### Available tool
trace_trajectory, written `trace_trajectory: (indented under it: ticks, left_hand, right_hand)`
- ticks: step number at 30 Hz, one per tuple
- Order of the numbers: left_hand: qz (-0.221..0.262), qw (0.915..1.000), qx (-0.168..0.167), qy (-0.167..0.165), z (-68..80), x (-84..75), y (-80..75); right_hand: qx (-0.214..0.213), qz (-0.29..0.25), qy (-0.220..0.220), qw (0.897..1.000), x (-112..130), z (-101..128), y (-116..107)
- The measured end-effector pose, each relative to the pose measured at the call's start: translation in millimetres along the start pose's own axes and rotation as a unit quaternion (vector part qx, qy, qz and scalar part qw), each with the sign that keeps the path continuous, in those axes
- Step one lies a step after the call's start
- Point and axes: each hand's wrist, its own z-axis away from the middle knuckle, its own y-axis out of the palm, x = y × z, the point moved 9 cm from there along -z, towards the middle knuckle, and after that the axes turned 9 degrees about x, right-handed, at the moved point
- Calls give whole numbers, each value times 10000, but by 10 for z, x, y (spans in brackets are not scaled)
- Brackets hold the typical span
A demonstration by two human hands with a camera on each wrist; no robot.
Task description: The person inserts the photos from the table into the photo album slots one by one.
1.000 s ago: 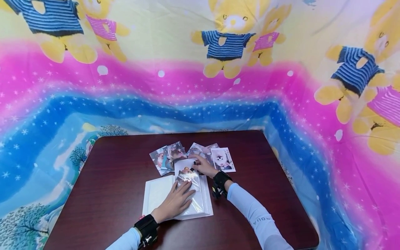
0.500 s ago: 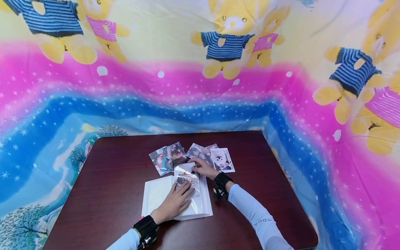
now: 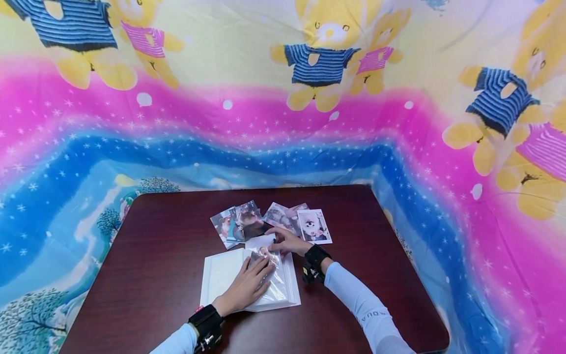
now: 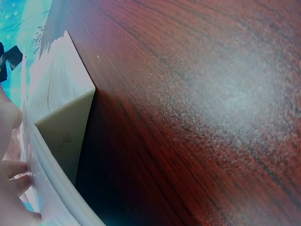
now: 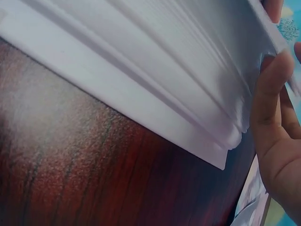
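1. Head camera first: an open white photo album with clear plastic sleeves (image 3: 223, 275) lies flat on the dark reddish-brown wooden tabletop (image 3: 155, 255), nearer the front edge than the back, roughly midway between the left and right edges.
2. Left hand (image 3: 247, 287) lies on the album's right-hand page, fingers nearly straight and spread, pressing down on the clear sleeve; nothing is gripped.
3. Right hand (image 3: 287, 241) sits at the far edge of that same page, fingertips pinching a small glossy photo print (image 3: 264, 246) that stands partly inside the sleeve's opening, its white upper end sticking out towards the back edge.
4. Left wrist view: the album's stacked page edges (image 4: 56, 89) and its cream cover corner rest on the wood grain, with fingers (image 4: 14, 172) just showing at the left border.
5. Right wrist view: the thick fan of white pages (image 5: 155, 80) fills the frame, and a thumb (image 5: 270, 89) presses against the page edges at the right.
6. Behind the album, towards the back edge, two loose clusters of colour photo prints (image 3: 239, 223) lie fanned, and a white-bordered print of a pale plush figure (image 3: 314, 226) lies furthest right, just beside the right hand.
7. Black wrist straps (image 3: 207, 324) show on both forearms, over pale blue sleeves (image 3: 362, 305).
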Motion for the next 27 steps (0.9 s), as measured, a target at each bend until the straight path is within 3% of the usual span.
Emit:
trace_trajectory:
  ticks: [11, 27]
  left_hand:
    - [120, 9998, -140, 62, 7, -6, -3]
    - [38, 9996, -254, 120, 7, -20, -13]
  right_hand:
    - [79, -18, -193, 9998, 10, 19, 38]
    - [101, -13, -67, 9999, -66, 45, 53]
